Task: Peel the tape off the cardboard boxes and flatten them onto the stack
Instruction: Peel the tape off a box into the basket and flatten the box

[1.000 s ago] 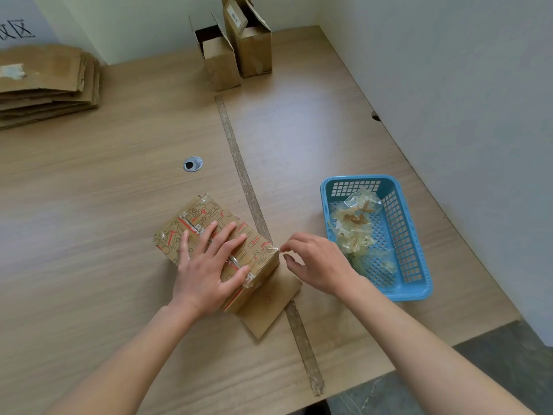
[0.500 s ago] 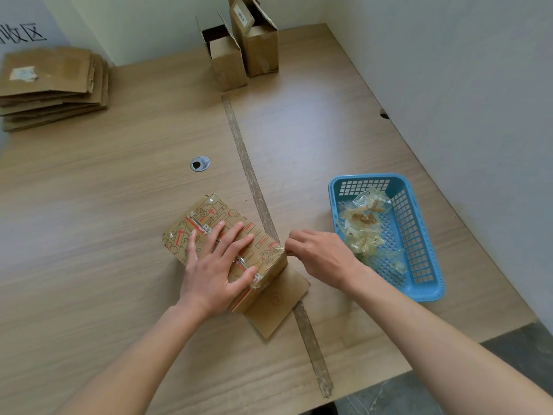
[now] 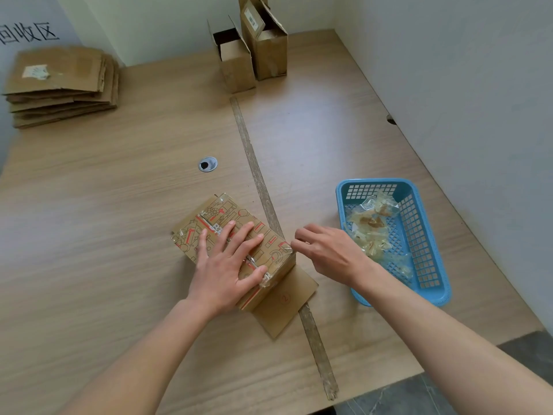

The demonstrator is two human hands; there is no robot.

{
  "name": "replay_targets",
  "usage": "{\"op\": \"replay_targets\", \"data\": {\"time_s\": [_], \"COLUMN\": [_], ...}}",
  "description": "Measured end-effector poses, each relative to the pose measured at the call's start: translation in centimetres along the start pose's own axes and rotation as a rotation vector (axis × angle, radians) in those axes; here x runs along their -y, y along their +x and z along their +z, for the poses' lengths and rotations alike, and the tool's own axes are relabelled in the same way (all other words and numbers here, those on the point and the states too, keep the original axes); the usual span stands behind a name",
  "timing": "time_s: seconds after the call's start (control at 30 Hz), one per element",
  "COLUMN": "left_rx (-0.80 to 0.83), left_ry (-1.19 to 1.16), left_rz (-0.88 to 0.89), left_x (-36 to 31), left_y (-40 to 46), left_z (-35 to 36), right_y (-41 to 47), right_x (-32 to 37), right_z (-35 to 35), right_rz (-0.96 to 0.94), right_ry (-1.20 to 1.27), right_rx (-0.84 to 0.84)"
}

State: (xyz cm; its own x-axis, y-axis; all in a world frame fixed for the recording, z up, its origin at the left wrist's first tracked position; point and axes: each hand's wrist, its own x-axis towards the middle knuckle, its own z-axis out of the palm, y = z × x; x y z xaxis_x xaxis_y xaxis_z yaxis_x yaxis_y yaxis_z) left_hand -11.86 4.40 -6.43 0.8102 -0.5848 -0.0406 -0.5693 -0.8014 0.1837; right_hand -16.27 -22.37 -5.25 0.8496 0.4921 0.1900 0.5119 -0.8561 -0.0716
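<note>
A printed cardboard box [image 3: 209, 223] with red and black line drawings lies near the table's front, clear tape along its top seam and corners. One plain flap lies open flat on the table at its near end. My left hand [image 3: 227, 262] presses flat on the box top with straight fingers. My right hand [image 3: 326, 253] is at the box's right corner, fingertips curled at the tape there [image 3: 288, 246]; whether they pinch it is hidden. A stack of flattened cardboard [image 3: 59, 85] sits at the far left.
A blue plastic basket [image 3: 431, 235] holding several crumpled tape pieces stands right of my right hand. Two open brown boxes [image 3: 251, 52] stand at the back by the wall. A strip runs down the table's middle seam, beside a round cable hole [image 3: 207, 164]. A wall borders the right.
My right hand has moved left until its fingertips are at the box's right corner. My left hand stays pressed on the box top. The view has shifted slightly.
</note>
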Motion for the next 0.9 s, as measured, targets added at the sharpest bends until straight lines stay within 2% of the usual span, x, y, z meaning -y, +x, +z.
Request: {"op": "replay_targets", "data": {"time_s": [0.13, 0.23, 0.3, 0.4, 0.53, 0.7, 0.83, 0.9], "left_rx": [-0.006, -0.009, -0.014, -0.021, -0.026, -0.05, -0.049, -0.042], "left_ry": [-0.011, -0.02, -0.027, -0.025, -0.027, -0.031, -0.02, -0.012], "left_rz": [-0.008, -0.014, -0.017, -0.019, -0.02, -0.022, -0.023, -0.023], "left_x": [0.0, -0.4, -0.6, -0.5, -0.5, -0.7, -0.7, -0.8], "left_y": [0.0, 0.2, 0.3, 0.4, 0.3, 0.3, 0.2, 0.2], "left_z": [-0.1, -0.1, 0.0, -0.1, -0.1, -0.1, -0.3, -0.3], "right_y": [-0.3, -1.0, -1.2, -1.7, -2.3, -1.9, -0.2, 0.3], "right_x": [0.5, 0.7, 0.5, -0.1, -0.7, 0.7, 1.8, 1.6], "right_z": [1.0, 1.3, 1.0, 0.7, 0.2, 0.3, 0.8, 0.7], "right_rz": [0.013, 0.162, 0.247, 0.23, 0.421, 0.668, 0.811, 0.87], "right_ry": [-0.037, 0.033, 0.092, 0.117, 0.291, 0.729, 0.923, 1.02], "right_rx": [-0.154, -0.228, -0.239, -0.187, -0.256, -0.08, 0.027, 0.022]}}
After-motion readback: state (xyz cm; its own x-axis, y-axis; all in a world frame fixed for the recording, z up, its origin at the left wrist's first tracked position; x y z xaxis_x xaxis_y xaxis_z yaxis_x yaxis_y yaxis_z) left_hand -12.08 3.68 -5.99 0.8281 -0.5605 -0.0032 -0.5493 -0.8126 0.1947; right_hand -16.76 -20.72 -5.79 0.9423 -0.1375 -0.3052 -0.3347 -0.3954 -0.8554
